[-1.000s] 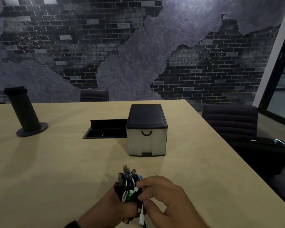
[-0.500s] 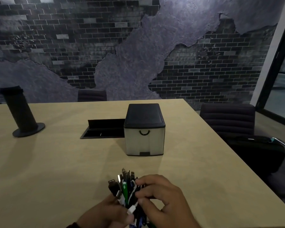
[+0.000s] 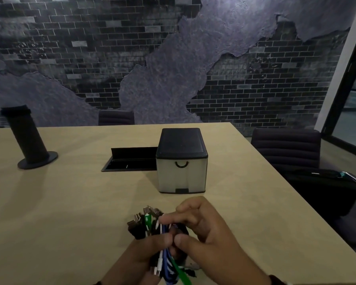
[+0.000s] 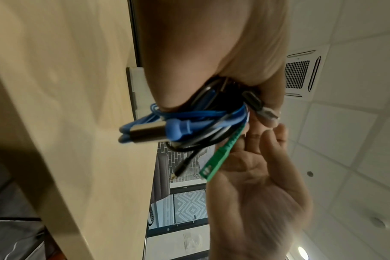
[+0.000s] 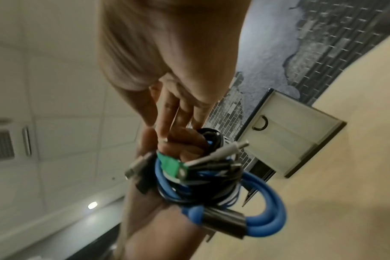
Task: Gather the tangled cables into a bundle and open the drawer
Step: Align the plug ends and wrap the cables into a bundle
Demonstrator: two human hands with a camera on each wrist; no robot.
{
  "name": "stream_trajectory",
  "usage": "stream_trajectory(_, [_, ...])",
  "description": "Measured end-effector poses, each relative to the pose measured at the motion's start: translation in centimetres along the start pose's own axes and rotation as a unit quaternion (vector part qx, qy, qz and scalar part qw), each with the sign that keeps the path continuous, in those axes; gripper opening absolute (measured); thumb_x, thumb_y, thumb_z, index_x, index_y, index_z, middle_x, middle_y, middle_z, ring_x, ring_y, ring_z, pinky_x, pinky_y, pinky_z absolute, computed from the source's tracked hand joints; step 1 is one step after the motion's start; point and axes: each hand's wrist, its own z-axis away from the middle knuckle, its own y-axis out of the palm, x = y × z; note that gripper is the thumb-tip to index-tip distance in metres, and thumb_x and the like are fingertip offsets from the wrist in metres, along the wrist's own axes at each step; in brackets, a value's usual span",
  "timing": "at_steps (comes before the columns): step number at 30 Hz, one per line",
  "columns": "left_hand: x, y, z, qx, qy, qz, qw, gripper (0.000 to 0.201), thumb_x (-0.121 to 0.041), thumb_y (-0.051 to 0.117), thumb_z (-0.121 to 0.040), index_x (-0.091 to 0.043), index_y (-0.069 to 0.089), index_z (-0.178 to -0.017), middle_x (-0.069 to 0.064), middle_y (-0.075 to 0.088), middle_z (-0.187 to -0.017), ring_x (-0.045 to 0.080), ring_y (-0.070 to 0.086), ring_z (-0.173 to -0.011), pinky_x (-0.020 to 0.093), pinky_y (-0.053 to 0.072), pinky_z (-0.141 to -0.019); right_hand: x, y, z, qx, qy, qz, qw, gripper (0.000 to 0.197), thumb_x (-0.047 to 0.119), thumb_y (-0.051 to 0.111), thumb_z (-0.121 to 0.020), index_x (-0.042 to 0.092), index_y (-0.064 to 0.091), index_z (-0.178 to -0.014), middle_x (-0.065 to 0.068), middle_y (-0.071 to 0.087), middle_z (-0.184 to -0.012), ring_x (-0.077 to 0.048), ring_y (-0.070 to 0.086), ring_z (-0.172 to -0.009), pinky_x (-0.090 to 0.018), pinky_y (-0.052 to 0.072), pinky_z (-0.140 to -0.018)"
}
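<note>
Low in the centre of the head view, two hands hold a bundle of cables [image 3: 152,227] just above a pale wooden counter [image 3: 70,212]. The left hand [image 3: 144,254] wraps its fingers [image 3: 162,240] around the middle of the bundle; the right hand [image 3: 206,233] pinches loose strands with curled fingers. The cables are blue, black, white and green, with metal plugs sticking out at the far end. They look light, soft and springy, likely to slip or uncoil unless gripped firmly around the middle where the strands cross; stray plug ends may snag. Above the hands, in the middle of the frame, stands a small drawer unit [image 3: 181,161] with a black top, pale front and a curved black handle [image 3: 181,164], apparently shut; the handle looks like the place to hook a finger. The unit seems light and may slide when pulled. The near ends of the cables run off the bottom edge, the palms hide the bundle's core, and both wrist views are blurred.
</note>
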Motion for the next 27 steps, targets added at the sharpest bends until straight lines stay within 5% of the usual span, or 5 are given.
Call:
stream_trajectory(7, [-1.7, 0.1, -0.1, 0.101, 0.066, 0.104, 0.987, 0.015, -0.011, 0.057, -0.084, 0.002, 0.061, -0.088, 0.016, 0.062, -0.080, 0.023, 0.059, -0.072, 0.035, 0.044, -0.075, -1.5, -2.4, -1.2, -0.225, 0.032, -0.139, 0.964, 0.042, 0.024, 0.076, -0.077, 0.036, 0.059, -0.113, -0.006, 0.071, -0.113, -0.021, 0.067, -0.107, -0.035, 0.053, -0.084])
stream_trajectory(10, [-2.3, 0.4, 0.3, 0.126, 0.101, 0.130, 0.978, 0.029, -0.008, 0.031, -0.092, -0.001, 0.057, -0.104, 0.014, 0.062, -0.103, 0.020, 0.060, -0.087, 0.033, 0.038, -0.086, -3.8, -1.7, -0.5, -0.131, 0.199, -0.227, 0.944, 0.105, 0.058, 0.092, -0.036, 0.037, 0.050, -0.130, -0.007, 0.066, -0.124, -0.027, 0.066, -0.110, -0.042, 0.055, -0.081])
stream_trajectory(14, [-2.2, 0.8, 0.0, 0.151, 0.090, 0.101, 0.979, 0.025, -0.013, 0.040, -0.088, -0.003, 0.061, -0.098, 0.009, 0.064, -0.096, 0.014, 0.060, -0.080, 0.028, 0.039, -0.080, -3.2, 0.6, 0.4, 0.013, 0.122, -0.394, 0.911, 0.051, 0.031, 0.060, -0.093, -0.007, 0.052, -0.125, -0.024, 0.056, -0.125, -0.035, 0.058, -0.110, -0.042, 0.046, -0.097])
stream_trajectory(19, [-1.9, -2.2, -0.8, 0.090, 0.048, 0.019, 0.995, 0.025, -0.007, 0.049, -0.087, 0.004, 0.067, -0.100, 0.014, 0.071, -0.096, 0.020, 0.067, -0.086, 0.030, 0.047, -0.087, -2.8, 0.5, -0.9, -0.015, 0.183, -0.348, 0.919, 0.016, 0.004, 0.073, -0.078, -0.009, 0.067, -0.086, -0.026, 0.065, -0.092, -0.034, 0.066, -0.080, -0.036, 0.056, -0.071])
stream_trajectory(27, [-2.2, -2.0, -3.4, 0.040, -0.065, -0.101, 0.992, 0.024, 0.002, 0.071, -0.056, 0.009, 0.069, -0.079, 0.019, 0.067, -0.076, 0.023, 0.067, -0.065, 0.028, 0.060, -0.066, -4.8, 0.5, -1.9, -0.205, 0.254, -0.377, 0.867, 0.025, -0.017, 0.041, -0.085, -0.013, 0.062, -0.099, -0.023, 0.061, -0.077, -0.028, 0.057, -0.059, -0.030, 0.054, -0.053])
